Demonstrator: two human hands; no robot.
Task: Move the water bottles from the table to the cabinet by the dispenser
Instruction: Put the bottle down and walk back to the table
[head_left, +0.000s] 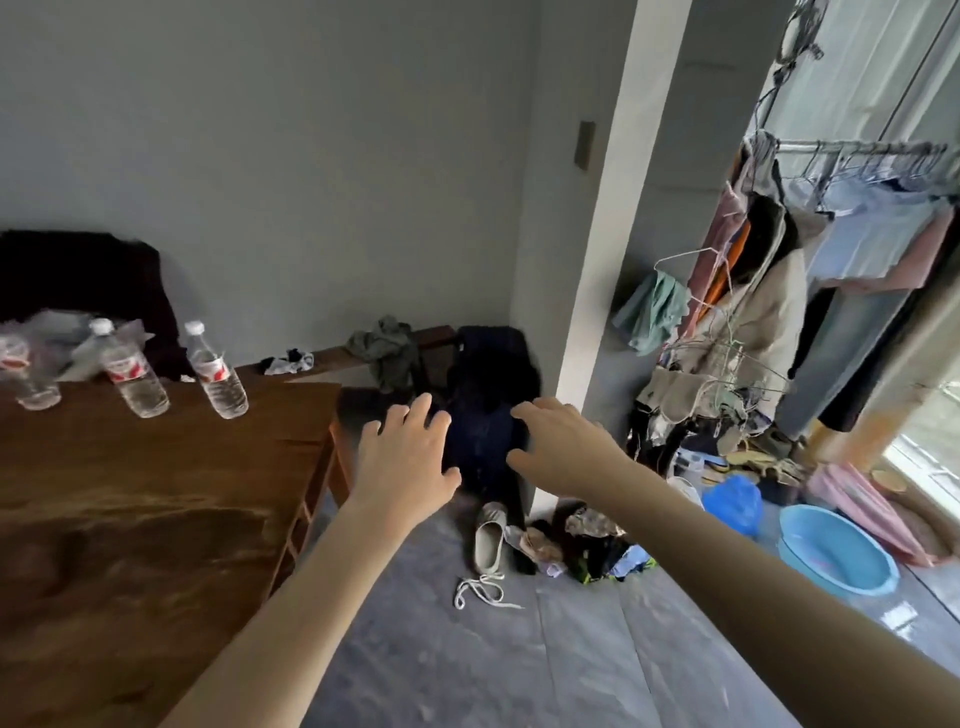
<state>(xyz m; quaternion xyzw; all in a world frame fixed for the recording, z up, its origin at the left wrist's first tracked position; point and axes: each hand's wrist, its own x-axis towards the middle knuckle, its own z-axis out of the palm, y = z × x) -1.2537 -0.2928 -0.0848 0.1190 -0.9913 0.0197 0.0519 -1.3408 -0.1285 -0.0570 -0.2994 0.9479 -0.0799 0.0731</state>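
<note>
Three water bottles stand on the big brown worktop (156, 493), all near its far edge. Going from big to small, the worktop comes first and fills the left side of the view. Next come the clothes rack (810, 291) on the right and the blue basin (836, 551) on the floor beside it. A dark chair (488, 400) sits in the far corner of the room, with a shoe (488, 538) on the floor in front of it.

The right bottle (217, 371) stands closest to the worktop's far right corner. The middle bottle (132, 371) is just beside it. The left bottle (26, 376) is at the far left, cut off by the edge of the view, next to some crumpled plastic (62, 332). All three look almost empty, so they should be light and easy to tip.

Both hands are out in front, over the floor and past the worktop's right edge. The left hand (405, 457) has its fingers spread wide and holds nothing. The right hand (563, 447) also has loose, spread fingers and holds nothing. Neither hand touches a bottle.

I cannot see the cabinet or the dispenser here.

To do this step well, turn left and reach for the right bottle first, since it is nearest. Wrap the fingers around its middle, not the cap. Hold gently, because thin bottles squash. Lift straight up so the others do not fall
</note>
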